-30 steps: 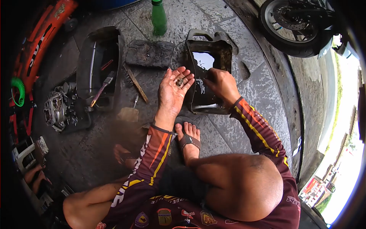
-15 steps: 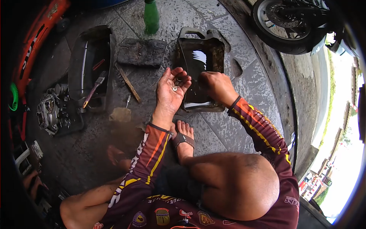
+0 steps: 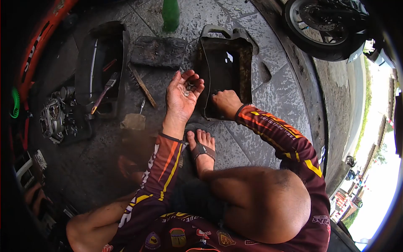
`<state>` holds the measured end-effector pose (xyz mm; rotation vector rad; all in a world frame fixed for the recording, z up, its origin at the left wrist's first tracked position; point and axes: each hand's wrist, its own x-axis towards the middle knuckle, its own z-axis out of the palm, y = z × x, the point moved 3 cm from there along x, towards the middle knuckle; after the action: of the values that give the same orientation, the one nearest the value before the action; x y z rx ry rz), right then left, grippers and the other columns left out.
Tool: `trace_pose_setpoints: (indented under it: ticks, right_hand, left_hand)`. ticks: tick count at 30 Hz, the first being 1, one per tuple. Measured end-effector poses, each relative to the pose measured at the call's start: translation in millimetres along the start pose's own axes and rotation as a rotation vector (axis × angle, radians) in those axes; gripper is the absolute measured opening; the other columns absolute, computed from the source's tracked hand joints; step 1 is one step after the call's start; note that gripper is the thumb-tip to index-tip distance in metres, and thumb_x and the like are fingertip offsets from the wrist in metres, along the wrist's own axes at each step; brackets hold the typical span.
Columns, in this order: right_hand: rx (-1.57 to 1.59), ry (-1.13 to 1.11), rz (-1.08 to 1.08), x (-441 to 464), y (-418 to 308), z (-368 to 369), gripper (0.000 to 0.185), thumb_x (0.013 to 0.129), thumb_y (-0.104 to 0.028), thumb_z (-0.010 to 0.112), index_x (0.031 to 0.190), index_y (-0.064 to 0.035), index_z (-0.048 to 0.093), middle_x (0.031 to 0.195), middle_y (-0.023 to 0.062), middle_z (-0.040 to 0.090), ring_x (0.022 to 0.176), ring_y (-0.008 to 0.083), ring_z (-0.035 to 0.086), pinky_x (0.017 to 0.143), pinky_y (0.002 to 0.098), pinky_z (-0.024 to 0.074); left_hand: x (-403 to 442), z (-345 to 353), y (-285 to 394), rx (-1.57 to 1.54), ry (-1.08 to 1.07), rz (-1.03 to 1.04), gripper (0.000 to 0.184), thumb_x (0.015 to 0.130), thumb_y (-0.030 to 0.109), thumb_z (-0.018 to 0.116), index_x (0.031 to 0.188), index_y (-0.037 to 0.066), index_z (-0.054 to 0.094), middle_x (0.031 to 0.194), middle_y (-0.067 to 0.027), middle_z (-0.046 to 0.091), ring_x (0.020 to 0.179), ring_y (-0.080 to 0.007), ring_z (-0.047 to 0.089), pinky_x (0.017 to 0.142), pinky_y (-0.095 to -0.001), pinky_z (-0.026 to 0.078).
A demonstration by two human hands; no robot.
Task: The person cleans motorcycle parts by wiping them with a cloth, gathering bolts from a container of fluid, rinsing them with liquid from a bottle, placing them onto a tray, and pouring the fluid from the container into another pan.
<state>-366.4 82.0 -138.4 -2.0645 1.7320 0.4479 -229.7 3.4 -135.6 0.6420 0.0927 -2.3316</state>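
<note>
My left hand [image 3: 183,97] is palm up and cupped, with several small metal parts [image 3: 188,89] in it; one is a pale ring like a washer. My right hand [image 3: 227,103] reaches down inside a cut-open plastic jerrycan [image 3: 247,71], low near its front wall. Its fingers are curled and their tips dark; whether they pinch something I cannot make out. The jerrycan lies on its side with dark liquid in the bottom and a small bright reflection on it. My left hand is just left of the jerrycan's rim, apart from it.
A dark block [image 3: 158,52], a wooden-handled wire brush [image 3: 142,85] and a second cut container [image 3: 121,75] with a paintbrush [image 3: 105,92] are to the left. Metal engine parts [image 3: 54,119] sit further left. A green bottle [image 3: 170,16] stands behind; a motorcycle wheel [image 3: 321,27] is at upper right.
My right hand has moved down and toward me, lower in the jerrycan. The left hand still holds the small parts, slightly shifted left. The bright reflection in the liquid has shrunk.
</note>
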Motion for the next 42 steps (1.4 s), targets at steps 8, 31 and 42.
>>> trace_pose_setpoints:
  ticks: [8, 31, 42]
  right_hand:
    - [0.001, -0.039, 0.011, 2, -3, -7, 0.01, 0.073, -0.012, 0.062, 0.077, -0.0067, 0.069, 0.076, 0.012, 0.068, 0.073, 0.0269, 0.069, 0.063, 0.036, 0.0546]
    - [0.723, 0.434, -0.071, -36, -13, -125, 0.022, 0.075, -0.02, 0.067, 0.089, -0.0034, 0.063, 0.076, 0.0162, 0.064, 0.072, 0.036, 0.063, 0.062, 0.0423, 0.0492]
    - [0.044, 0.141, 0.118, -31, 38, -74, 0.013, 0.076, -0.015, 0.061, 0.079, -0.004, 0.067, 0.074, 0.015, 0.066, 0.072, 0.0331, 0.066, 0.063, 0.04, 0.0531]
  left_hand:
    - [2, 5, 2, 0.009, -0.017, -0.008, 0.032, 0.095, 0.03, 0.05, 0.1, 0.0, 0.059, 0.093, -0.0127, 0.06, 0.09, -0.0277, 0.059, 0.082, -0.0375, 0.052]
    - [-6, 34, -10, -0.066, -0.299, -0.111, 0.055, 0.099, 0.04, 0.032, 0.129, -0.004, 0.045, 0.131, -0.0214, 0.048, 0.126, -0.0347, 0.042, 0.107, -0.0449, 0.035]
    - [-6, 26, -5, -0.154, -0.309, -0.097, 0.052, 0.1, 0.036, 0.029, 0.127, -0.006, 0.046, 0.13, -0.0215, 0.049, 0.126, -0.0368, 0.042, 0.11, -0.047, 0.031]
